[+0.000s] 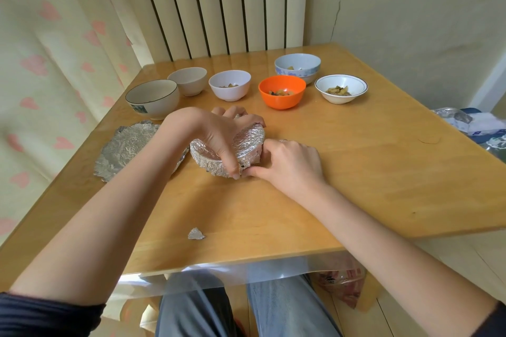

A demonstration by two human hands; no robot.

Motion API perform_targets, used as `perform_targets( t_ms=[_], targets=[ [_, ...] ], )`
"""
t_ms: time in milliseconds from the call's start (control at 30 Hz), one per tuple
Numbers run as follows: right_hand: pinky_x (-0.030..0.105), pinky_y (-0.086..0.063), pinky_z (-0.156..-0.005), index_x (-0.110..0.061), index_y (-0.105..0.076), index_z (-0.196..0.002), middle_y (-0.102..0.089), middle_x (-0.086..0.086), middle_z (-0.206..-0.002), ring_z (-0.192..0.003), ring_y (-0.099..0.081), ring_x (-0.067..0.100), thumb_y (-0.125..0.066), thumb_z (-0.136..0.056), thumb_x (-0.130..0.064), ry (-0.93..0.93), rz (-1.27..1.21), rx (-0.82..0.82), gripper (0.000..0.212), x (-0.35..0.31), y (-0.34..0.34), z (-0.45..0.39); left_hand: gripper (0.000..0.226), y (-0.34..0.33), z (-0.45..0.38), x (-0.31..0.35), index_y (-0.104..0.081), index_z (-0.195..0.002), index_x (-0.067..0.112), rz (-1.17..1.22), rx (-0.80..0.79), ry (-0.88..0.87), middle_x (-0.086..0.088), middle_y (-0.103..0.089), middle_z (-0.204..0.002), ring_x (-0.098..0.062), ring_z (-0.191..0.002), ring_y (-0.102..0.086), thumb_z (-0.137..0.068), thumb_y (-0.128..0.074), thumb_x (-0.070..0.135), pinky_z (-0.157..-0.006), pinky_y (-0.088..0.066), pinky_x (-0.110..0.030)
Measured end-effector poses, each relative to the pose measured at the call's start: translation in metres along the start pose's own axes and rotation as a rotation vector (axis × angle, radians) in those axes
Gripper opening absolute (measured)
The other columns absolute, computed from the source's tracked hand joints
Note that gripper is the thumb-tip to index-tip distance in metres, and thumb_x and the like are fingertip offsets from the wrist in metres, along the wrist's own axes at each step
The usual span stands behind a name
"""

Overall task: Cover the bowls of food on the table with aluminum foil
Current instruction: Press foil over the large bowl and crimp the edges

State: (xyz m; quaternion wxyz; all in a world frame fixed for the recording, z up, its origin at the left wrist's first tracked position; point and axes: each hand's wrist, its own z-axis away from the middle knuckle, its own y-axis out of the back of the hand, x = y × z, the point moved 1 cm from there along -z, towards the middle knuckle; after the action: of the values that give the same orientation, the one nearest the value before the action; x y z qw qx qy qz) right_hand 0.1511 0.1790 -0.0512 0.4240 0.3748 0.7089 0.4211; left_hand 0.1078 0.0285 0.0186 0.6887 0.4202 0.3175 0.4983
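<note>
A foil-covered bowl (247, 142) sits mid-table, wrapped in crinkled aluminum foil. My left hand (216, 131) lies over its top, fingers pinching the foil at the near rim. My right hand (287, 161) presses the foil against the bowl's right side. A loose crumpled foil sheet (128, 148) lies flat to the left. Behind stand uncovered bowls: an orange bowl (282, 91) with food, a white bowl (230, 85) with food, a blue-rimmed white bowl (341, 89) with food, and a pale blue floral bowl (297, 67) with food.
Two bowls at the back left, a dark-rimmed one (152, 98) and a beige one (189, 81), hide their contents. A small foil scrap (196, 234) lies near the front edge. A curtain hangs left, a radiator behind. Foil and bags (465, 123) lie beyond the right edge.
</note>
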Motion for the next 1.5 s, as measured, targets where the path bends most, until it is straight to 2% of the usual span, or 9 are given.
perform_targets(
  t_ms=[200, 300, 567, 733, 833, 933, 1100, 1233, 1500],
  targets=[
    [0.028, -0.034, -0.065, -0.024, -0.048, -0.061, -0.068, -0.005, -0.082, -0.085, -0.062, 0.018, -0.07, -0.053, -0.076, -0.021, -0.034, -0.067, 0.057, 0.005, 0.008, -0.017, 0.116, 0.001, 0.001, 0.002, -0.01, -0.142, 0.056, -0.01, 0.0, 0.009, 0.013, -0.005, -0.15, -0.024, -0.141, -0.008, -0.057, -0.089, 0.04, -0.109, -0.033, -0.051],
    [0.027, -0.033, -0.064, -0.024, -0.051, -0.056, -0.065, -0.006, -0.072, -0.074, -0.054, 0.016, -0.071, -0.047, -0.078, -0.002, -0.001, -0.11, 0.059, 0.01, 0.011, -0.026, 0.116, 0.001, 0.001, 0.003, -0.01, -0.142, 0.055, -0.008, -0.002, 0.004, 0.014, -0.005, -0.149, -0.023, -0.139, -0.009, -0.058, -0.088, 0.038, -0.109, -0.032, -0.05],
    [0.029, -0.034, -0.062, -0.028, -0.046, -0.066, -0.052, -0.012, -0.059, -0.065, -0.049, 0.007, -0.071, -0.05, -0.076, -0.001, -0.173, -0.147, 0.057, 0.028, 0.004, -0.02, 0.114, 0.0, 0.001, 0.001, -0.011, -0.14, 0.056, 0.013, 0.014, -0.006, 0.015, -0.006, -0.148, -0.022, -0.139, -0.008, -0.059, -0.088, 0.037, -0.108, -0.033, -0.048],
    [0.028, -0.035, -0.062, -0.026, -0.051, -0.075, -0.051, -0.012, -0.057, -0.063, -0.048, 0.007, -0.074, -0.059, -0.066, -0.004, -0.247, -0.021, 0.049, 0.03, 0.004, -0.023, 0.112, -0.001, 0.002, 0.001, -0.012, -0.14, 0.056, 0.026, 0.014, -0.01, 0.016, -0.006, -0.148, -0.021, -0.14, -0.007, -0.06, -0.088, 0.037, -0.107, -0.033, -0.048],
    [0.028, -0.036, -0.063, -0.031, -0.049, -0.085, -0.049, -0.013, -0.06, -0.07, -0.052, 0.008, -0.069, -0.061, -0.071, 0.033, -0.168, -0.069, 0.05, 0.032, 0.005, -0.019, 0.113, -0.001, 0.001, 0.0, -0.011, -0.14, 0.056, 0.025, 0.014, -0.008, 0.017, -0.006, -0.148, -0.021, -0.139, -0.008, -0.06, -0.088, 0.038, -0.107, -0.033, -0.048],
    [0.03, -0.038, -0.064, -0.031, -0.048, -0.093, -0.043, -0.014, -0.065, -0.078, -0.057, 0.014, -0.064, -0.064, -0.073, 0.049, -0.069, 0.039, 0.053, 0.031, 0.008, -0.014, 0.112, -0.001, 0.001, 0.0, -0.011, -0.139, 0.058, 0.027, 0.01, -0.01, 0.018, -0.006, -0.147, -0.021, -0.139, -0.008, -0.059, -0.087, 0.038, -0.107, -0.033, -0.048],
    [0.03, -0.035, -0.061, -0.025, -0.053, -0.105, -0.048, -0.013, -0.082, -0.084, -0.062, 0.022, -0.063, -0.078, -0.058, 0.17, -0.006, 0.12, 0.044, 0.025, 0.009, -0.011, 0.113, -0.001, 0.001, -0.001, -0.01, -0.139, 0.057, 0.027, 0.013, -0.018, 0.017, -0.006, -0.147, -0.021, -0.138, -0.008, -0.06, -0.088, 0.039, -0.108, -0.033, -0.05],
    [0.029, -0.031, -0.061, -0.022, -0.061, -0.101, -0.051, -0.012, -0.079, -0.08, -0.06, 0.022, -0.067, -0.082, -0.042, 0.202, -0.109, 0.158, 0.028, 0.029, 0.007, -0.015, 0.112, -0.001, 0.002, 0.0, -0.01, -0.14, 0.056, 0.031, 0.007, -0.018, 0.017, -0.005, -0.148, -0.02, -0.139, -0.008, -0.061, -0.087, 0.038, -0.109, -0.033, -0.05],
    [0.028, -0.028, -0.057, -0.022, -0.064, -0.087, -0.053, -0.013, -0.075, -0.072, -0.051, 0.012, -0.072, -0.078, -0.039, 0.27, -0.121, 0.068, 0.022, 0.034, 0.016, -0.033, 0.115, 0.0, 0.002, 0.0, -0.007, -0.143, 0.056, 0.029, -0.002, -0.012, 0.016, -0.004, -0.148, -0.021, -0.14, -0.006, -0.062, -0.087, 0.038, -0.11, -0.031, -0.051]
  ],
)
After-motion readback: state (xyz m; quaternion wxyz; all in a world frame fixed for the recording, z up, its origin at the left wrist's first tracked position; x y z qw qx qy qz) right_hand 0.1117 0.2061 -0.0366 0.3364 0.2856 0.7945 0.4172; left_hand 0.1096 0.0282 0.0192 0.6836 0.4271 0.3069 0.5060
